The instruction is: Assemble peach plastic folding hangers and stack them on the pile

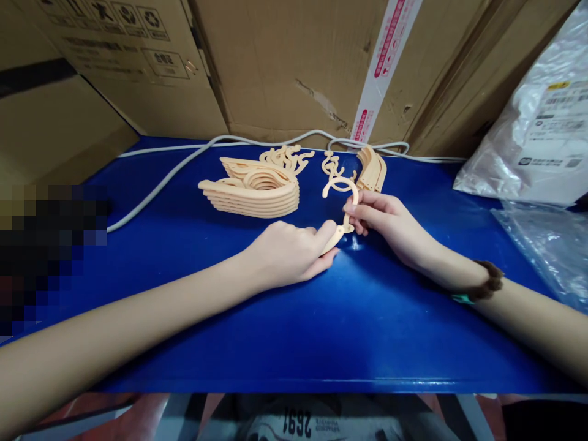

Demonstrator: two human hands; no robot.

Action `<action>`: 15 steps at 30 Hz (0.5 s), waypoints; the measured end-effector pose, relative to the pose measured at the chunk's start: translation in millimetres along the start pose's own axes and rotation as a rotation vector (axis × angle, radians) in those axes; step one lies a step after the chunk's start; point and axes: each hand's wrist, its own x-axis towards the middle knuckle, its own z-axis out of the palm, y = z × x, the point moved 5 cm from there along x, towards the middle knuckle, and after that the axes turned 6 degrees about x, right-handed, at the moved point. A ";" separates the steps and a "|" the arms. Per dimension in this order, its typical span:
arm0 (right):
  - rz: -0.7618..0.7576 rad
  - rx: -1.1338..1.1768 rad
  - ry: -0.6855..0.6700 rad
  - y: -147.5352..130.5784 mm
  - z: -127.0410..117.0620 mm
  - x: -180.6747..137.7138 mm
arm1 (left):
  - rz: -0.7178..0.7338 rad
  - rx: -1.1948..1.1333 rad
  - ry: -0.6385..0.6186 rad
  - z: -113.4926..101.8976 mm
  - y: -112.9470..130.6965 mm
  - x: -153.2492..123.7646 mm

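Blue tabletop (390, 331), backed by cardboard boxes (285, 73), serves as the work surface; the curved hook (355, 192) is held above its middle, open end pointing left, lower end meeting a curved arm piece (332, 239); whether the two are fully engaged cannot be told. The right hand (383, 214) pinches the hook's stem between thumb and fingers; the left hand (294, 251) is closed around the arm piece, leaving only the joint end exposed. For sound handling, keep both grips close to the joint; align the mating ends before applying pressure; press along the joint rather than twisting, since thin parts of this kind may well flex or snap.

Behind the left hand lies a stack of folded pieces (257, 205), with loose hooks (285, 160) beyond it; a smaller hook group (331, 164) and a stack of curved arms (373, 168) sit just behind the right hand; avoid sweeping either wrist rearward. A pale cable (160, 205) runs along the rear and left; a white plastic bag (528, 128) and clear film (546, 245) bound the right side; room for moving lies forward, between the forearms, toward the front edge.
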 end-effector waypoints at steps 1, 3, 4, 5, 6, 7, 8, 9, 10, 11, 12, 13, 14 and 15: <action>0.001 0.024 0.003 1.4 -0.5 0.3 | -0.002 -0.001 -0.009 0.9 0.0 1.6; 0.006 0.063 -0.001 3.6 -1.8 1.2 | -0.008 0.014 -0.021 1.5 -0.5 3.1; 0.008 0.076 -0.008 4.5 -2.5 1.6 | -0.011 0.025 -0.022 1.2 -0.8 2.9; 0.007 0.089 -0.014 5.1 -3.2 1.9 | -0.009 0.035 -0.018 0.4 -1.0 2.2; 0.004 0.102 -0.019 5.7 -3.8 2.2 | -0.004 0.042 -0.005 -1.0 -1.2 1.2; -0.001 0.115 -0.023 6.0 -4.3 2.4 | 0.005 0.047 0.014 -2.7 -1.2 0.0; -0.003 0.126 -0.028 6.5 -4.6 2.6 | 0.015 0.048 0.035 -4.4 -1.2 -1.3; -0.004 0.138 -0.032 6.8 -4.7 2.8 | 0.021 0.047 0.054 -6.0 -1.4 -2.4; -0.004 0.152 -0.034 7.1 -4.9 3.0 | 0.024 0.044 0.070 -7.4 -1.9 -3.5; -0.002 0.166 -0.035 7.3 -5.1 3.2 | 0.022 0.038 0.082 -8.4 -2.7 -4.4; 0.001 0.179 -0.036 7.4 -5.2 3.4 | 0.017 0.030 0.085 -9.1 -3.6 -5.1; 0.006 0.189 -0.038 7.3 -5.5 3.6 | 0.013 0.019 0.081 -9.5 -4.6 -5.7; 0.012 0.197 -0.039 7.2 -5.9 3.6 | 0.008 0.007 0.075 -9.8 -5.7 -6.3; 0.018 0.204 -0.037 7.0 -6.6 3.6 | 0.003 -0.006 0.065 -10.1 -6.7 -6.9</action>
